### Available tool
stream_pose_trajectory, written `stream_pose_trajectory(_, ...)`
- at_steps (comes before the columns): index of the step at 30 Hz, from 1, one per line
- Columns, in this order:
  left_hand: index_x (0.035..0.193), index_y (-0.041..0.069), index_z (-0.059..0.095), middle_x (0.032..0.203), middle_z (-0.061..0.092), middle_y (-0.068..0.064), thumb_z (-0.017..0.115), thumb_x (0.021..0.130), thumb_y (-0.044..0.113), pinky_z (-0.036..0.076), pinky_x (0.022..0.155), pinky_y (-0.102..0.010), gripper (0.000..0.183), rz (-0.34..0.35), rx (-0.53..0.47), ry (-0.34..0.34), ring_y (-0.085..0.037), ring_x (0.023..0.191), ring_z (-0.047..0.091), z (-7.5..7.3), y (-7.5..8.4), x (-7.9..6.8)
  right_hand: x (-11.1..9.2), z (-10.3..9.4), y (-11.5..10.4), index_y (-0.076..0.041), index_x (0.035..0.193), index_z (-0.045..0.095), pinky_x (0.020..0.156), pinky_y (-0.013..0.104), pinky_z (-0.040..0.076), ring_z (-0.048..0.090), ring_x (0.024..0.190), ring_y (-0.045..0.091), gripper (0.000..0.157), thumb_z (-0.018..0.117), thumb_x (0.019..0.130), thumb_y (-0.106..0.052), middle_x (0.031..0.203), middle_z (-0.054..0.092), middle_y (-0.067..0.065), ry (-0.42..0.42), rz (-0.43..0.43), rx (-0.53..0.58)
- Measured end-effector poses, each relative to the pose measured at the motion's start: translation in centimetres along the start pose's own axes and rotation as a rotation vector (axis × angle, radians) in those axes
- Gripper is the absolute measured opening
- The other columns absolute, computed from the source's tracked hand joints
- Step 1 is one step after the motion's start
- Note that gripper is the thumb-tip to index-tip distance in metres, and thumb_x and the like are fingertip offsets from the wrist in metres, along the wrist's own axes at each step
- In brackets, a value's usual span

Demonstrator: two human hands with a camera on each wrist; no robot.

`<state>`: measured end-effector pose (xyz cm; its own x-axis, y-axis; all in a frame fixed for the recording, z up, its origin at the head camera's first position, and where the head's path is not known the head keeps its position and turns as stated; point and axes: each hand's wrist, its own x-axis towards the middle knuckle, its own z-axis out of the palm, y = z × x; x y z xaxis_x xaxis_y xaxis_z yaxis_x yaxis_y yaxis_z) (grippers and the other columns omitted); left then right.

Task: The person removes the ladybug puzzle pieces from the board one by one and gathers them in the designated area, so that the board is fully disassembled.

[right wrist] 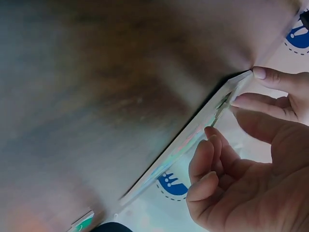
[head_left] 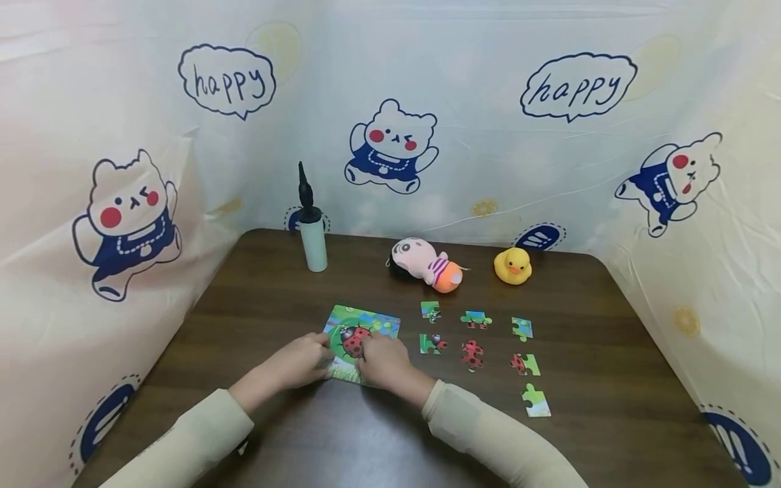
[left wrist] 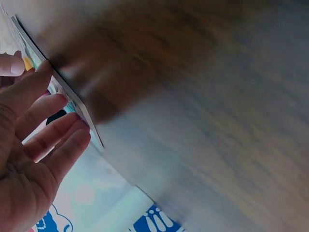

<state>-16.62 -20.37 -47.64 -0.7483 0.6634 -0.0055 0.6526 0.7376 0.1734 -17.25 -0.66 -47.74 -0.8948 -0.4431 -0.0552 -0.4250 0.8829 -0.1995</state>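
A ladybug jigsaw board (head_left: 372, 320) lies flat on the table, and both hands are at it. My left hand (head_left: 306, 360) touches its left side with loosely bent fingers; in the right wrist view its thumb rests at the board's corner. Over the lower right part of the board is my right hand (head_left: 387, 362). Its thumb and index finger pinch a thin puzzle piece (right wrist: 220, 115), seen nearly edge-on in the right wrist view. Right of the board, several loose pieces are laid out in rows, among them a red spotted piece (head_left: 472, 354) and a green-and-white piece (head_left: 536, 401).
Along the back of the brown table (head_left: 610, 339) stand a pale green hand pump (head_left: 314, 244) with a black top and a yellow rubber duck (head_left: 513, 266). A plush doll (head_left: 425, 263) lies between them. A printed curtain (head_left: 464, 156) surrounds the table.
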Motion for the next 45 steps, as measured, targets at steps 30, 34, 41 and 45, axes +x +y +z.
stream_pose_trajectory(30, 0.083, 0.003, 0.073, 0.076, 0.047, 0.001, 0.079, 0.074, 0.022, 0.040, 0.064, -0.032, 0.022, -0.043, -0.040, -0.010, -0.014, 0.070, 0.041, 0.1, 0.4, 0.2, -5.8, -8.7, 9.8, -0.013, 0.077, 0.064, 0.050, 0.027, 0.044, 0.054, 0.056, 0.017, 0.013, 0.076, 0.079, -0.019, 0.068, 0.063, 0.000, 0.024, 0.289, 0.671)
stream_pose_trajectory(34, 0.084, 0.003, 0.073, 0.075, 0.045, 0.001, 0.080, 0.074, 0.021, 0.038, 0.062, -0.031, 0.022, -0.059, -0.038, -0.005, -0.014, 0.069, 0.039, 0.0, 0.5, -0.3, -7.3, -8.1, 12.7, -0.010, 0.078, 0.064, 0.048, 0.028, 0.043, 0.054, 0.053, 0.021, 0.013, 0.076, 0.079, -0.016, 0.066, 0.063, 0.006, -0.009, 0.387, 0.722)
stream_pose_trajectory(41, 0.095, 0.001, 0.073, 0.078, 0.047, 0.000, 0.078, 0.076, 0.021, 0.037, 0.060, -0.030, 0.028, -0.088, -0.044, -0.001, -0.014, 0.070, 0.039, 0.1, 0.7, -0.4, -9.7, -5.8, 15.6, -0.007, 0.073, 0.063, 0.054, 0.029, 0.041, 0.052, 0.060, 0.015, 0.012, 0.074, 0.079, -0.008, 0.066, 0.063, 0.000, -0.051, 0.427, 0.688)
stream_pose_trajectory(45, 0.099, 0.001, 0.073, 0.081, 0.051, -0.001, 0.078, 0.077, 0.021, 0.040, 0.061, -0.030, 0.031, -0.105, -0.050, -0.019, -0.013, 0.071, 0.041, 0.1, 1.0, -0.1, -10.9, -4.4, 16.4, -0.007, 0.071, 0.062, 0.054, 0.029, 0.040, 0.051, 0.059, 0.014, 0.014, 0.073, 0.078, -0.008, 0.068, 0.062, -0.001, -0.101, 0.419, 0.668)
